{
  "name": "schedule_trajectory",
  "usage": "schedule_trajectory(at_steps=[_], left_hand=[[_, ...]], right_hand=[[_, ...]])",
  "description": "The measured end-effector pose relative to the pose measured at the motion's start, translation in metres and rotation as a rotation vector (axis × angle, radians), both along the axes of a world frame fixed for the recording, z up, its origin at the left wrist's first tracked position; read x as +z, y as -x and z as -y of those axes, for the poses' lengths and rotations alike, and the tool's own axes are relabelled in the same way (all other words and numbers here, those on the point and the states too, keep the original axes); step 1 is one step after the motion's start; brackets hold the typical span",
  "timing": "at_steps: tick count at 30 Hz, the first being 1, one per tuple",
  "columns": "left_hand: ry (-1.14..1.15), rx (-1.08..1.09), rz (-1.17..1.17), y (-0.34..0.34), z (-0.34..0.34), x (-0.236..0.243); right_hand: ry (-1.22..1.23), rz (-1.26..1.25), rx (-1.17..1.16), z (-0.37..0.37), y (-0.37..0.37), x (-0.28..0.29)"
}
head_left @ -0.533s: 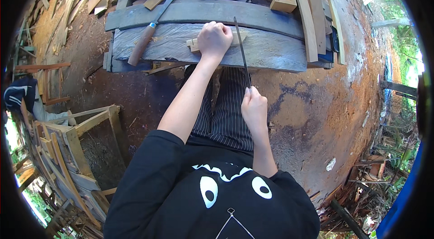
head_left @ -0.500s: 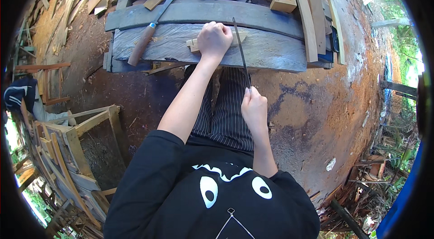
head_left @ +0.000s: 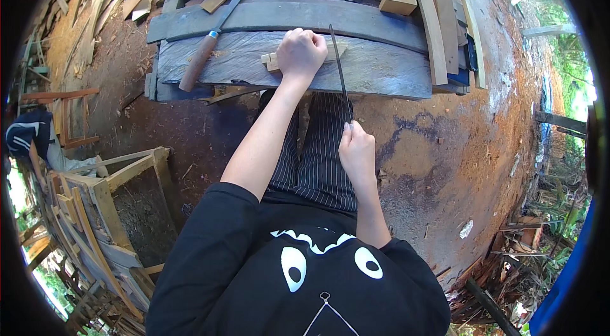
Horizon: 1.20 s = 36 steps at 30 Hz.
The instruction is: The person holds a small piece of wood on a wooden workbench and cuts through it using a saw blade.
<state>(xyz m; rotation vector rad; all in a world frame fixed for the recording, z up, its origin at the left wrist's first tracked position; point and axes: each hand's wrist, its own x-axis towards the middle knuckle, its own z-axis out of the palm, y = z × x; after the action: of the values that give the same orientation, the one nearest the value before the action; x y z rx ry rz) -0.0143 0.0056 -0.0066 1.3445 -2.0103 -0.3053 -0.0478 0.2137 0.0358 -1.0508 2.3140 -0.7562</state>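
**Filing a wood piece on the plank**

Small wood piece (head_left: 273, 60) under L hand (head_left: 301, 51), fingers curled shut on it, arm stretched fwd. R hand (head_left: 357, 148) fisted round thin file (head_left: 340, 72), tip just right of L knuckles. Machete (head_left: 210, 40) well left of fingers on grey plank (head_left: 381, 69).

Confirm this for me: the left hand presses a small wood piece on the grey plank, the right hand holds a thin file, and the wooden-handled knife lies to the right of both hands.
One detail is wrong. In the head view the knife lies to the left of both hands, not the right. The left hand does press the small wood piece on the grey plank, and the right hand holds the thin file.
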Motion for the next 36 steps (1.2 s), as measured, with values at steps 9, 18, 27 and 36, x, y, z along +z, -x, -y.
schedule_trajectory(at_steps=[9,18,27,36], left_hand=[[-0.003,-0.069,0.009,0.000,0.003,0.001],[-0.024,0.003,0.077,-0.003,0.001,0.004],[-0.006,-0.105,0.006,0.004,0.001,0.002],[-0.035,-0.046,0.025,-0.005,0.005,0.000]], right_hand=[[0.055,-0.046,-0.010,0.059,0.019,-0.027],[-0.084,-0.042,0.014,0.009,0.003,-0.001],[0.070,-0.149,-0.030,0.082,0.024,-0.026],[-0.093,-0.007,0.002,-0.004,0.000,-0.012]])
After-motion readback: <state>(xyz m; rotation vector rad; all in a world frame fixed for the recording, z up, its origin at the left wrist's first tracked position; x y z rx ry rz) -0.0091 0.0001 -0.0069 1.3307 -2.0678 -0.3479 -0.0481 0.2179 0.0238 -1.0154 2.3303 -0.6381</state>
